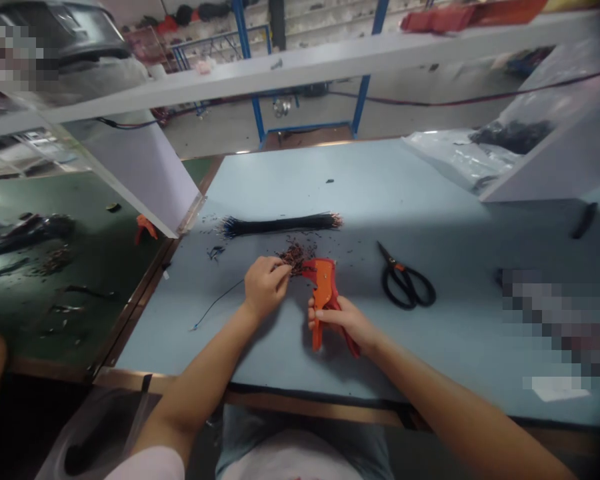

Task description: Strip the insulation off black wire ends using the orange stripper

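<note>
My right hand is closed around the handles of an orange wire stripper, whose head points up toward a small heap of stripped wire scraps. My left hand is pinched shut just left of the stripper's jaws, fingertips at the jaw; a thin wire seems to be between them, but it is too fine to be sure. A thin dark wire trails on the table left of that hand. A bundle of black wires lies flat just beyond the scraps.
Black scissors lie on the blue table right of the stripper. A clear plastic bag with dark parts sits at the back right. A white shelf panel rises at the left, with a green bench beyond.
</note>
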Motion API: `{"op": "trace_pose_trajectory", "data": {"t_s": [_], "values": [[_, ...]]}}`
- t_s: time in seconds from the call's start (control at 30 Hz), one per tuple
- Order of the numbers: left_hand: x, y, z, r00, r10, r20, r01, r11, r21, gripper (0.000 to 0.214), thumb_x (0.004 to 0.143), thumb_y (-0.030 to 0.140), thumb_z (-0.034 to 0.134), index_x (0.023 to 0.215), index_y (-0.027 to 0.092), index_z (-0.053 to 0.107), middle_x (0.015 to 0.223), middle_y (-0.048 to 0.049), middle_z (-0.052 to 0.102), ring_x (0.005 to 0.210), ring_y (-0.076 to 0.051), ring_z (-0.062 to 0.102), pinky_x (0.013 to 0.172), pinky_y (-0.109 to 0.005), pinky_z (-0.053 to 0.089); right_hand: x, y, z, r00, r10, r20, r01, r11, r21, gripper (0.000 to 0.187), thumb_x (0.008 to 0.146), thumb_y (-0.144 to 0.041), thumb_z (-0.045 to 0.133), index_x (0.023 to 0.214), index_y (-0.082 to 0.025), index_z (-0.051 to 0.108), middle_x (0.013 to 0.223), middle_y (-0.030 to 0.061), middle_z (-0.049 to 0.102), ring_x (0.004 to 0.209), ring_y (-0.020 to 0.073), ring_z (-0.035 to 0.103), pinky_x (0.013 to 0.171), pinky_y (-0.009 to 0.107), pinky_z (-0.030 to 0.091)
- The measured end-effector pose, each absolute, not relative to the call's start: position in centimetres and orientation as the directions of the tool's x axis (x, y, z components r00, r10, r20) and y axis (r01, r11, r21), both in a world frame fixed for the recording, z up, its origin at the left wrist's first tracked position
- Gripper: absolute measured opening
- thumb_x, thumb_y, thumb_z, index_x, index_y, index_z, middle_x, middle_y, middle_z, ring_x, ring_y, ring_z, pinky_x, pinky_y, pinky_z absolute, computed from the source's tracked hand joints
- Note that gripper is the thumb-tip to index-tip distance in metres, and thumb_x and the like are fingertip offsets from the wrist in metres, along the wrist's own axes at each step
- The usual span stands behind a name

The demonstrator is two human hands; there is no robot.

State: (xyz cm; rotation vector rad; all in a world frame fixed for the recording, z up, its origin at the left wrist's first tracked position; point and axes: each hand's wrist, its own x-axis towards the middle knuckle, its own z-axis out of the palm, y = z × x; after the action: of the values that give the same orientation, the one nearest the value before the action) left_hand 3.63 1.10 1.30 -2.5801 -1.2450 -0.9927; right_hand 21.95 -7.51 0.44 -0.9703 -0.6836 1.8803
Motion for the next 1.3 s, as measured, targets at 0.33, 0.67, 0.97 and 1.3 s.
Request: {"op": "trace_pose_trajectory", "data": {"t_s": [0.33, 0.67, 0.97, 1.3], "values": [[3.5, 1.5, 0.8, 0.335, 0.761, 0.556, 0.695, -0.598, 0.399, 0.017, 0.087, 0.023, 0.049, 0.088, 0.019, 0.065, 0.087, -0.0044, 0.066, 0.084, -0.018, 0.055, 0.078, -0.03, 0.041, 22.1, -7.4, 0.0, -0.31, 0.886, -0.345, -0.513, -0.462, -0.724, 0.037, 0.063, -0.024, 0.079, 0.092, -0.013, 0.058, 0.078, 0.0036, 0.063, 0.069, 0.017, 0.064, 0.071, 0.032, 0.049], [4.1, 1.6, -0.3, 0.204, 0.927, 0.315, 0.657, -0.368, 0.658, 0.016, 0.085, 0.024, 0.049, 0.091, 0.019, 0.063, 0.084, -0.0016, 0.067, 0.07, -0.012, 0.057, 0.066, -0.022, 0.041, 22.1, -7.7, 0.2, -0.356, 0.872, -0.336, -0.455, -0.475, -0.753, 0.037, 0.064, -0.024, 0.078, 0.093, -0.014, 0.059, 0.078, 0.0038, 0.064, 0.069, 0.0162, 0.063, 0.073, 0.033, 0.049], [0.6, 5.4, -0.4, -0.067, 0.961, 0.268, 0.658, -0.16, 0.736, 0.014, 0.082, 0.02, 0.049, 0.084, 0.018, 0.063, 0.073, -0.0015, 0.064, 0.066, -0.013, 0.056, 0.063, -0.022, 0.039, 21.5, -8.8, 1.5, -0.638, 0.571, -0.516, -0.262, -0.792, -0.552, 0.033, 0.075, -0.036, 0.062, 0.098, -0.014, 0.053, 0.081, 0.0113, 0.068, 0.07, 0.0231, 0.068, 0.061, 0.034, 0.049], [0.6, 5.4, -0.2, -0.176, 0.957, 0.232, 0.488, -0.12, 0.865, 0.006, 0.075, 0.018, 0.057, 0.074, 0.017, 0.062, 0.066, -0.0011, 0.06, 0.062, -0.013, 0.052, 0.062, -0.024, 0.037, 20.9, -8.0, 0.1, -0.47, 0.77, -0.432, -0.45, -0.63, -0.633, 0.027, 0.067, -0.02, 0.069, 0.088, -0.013, 0.054, 0.078, 0.0076, 0.069, 0.065, 0.0169, 0.066, 0.062, 0.03, 0.049]]}}
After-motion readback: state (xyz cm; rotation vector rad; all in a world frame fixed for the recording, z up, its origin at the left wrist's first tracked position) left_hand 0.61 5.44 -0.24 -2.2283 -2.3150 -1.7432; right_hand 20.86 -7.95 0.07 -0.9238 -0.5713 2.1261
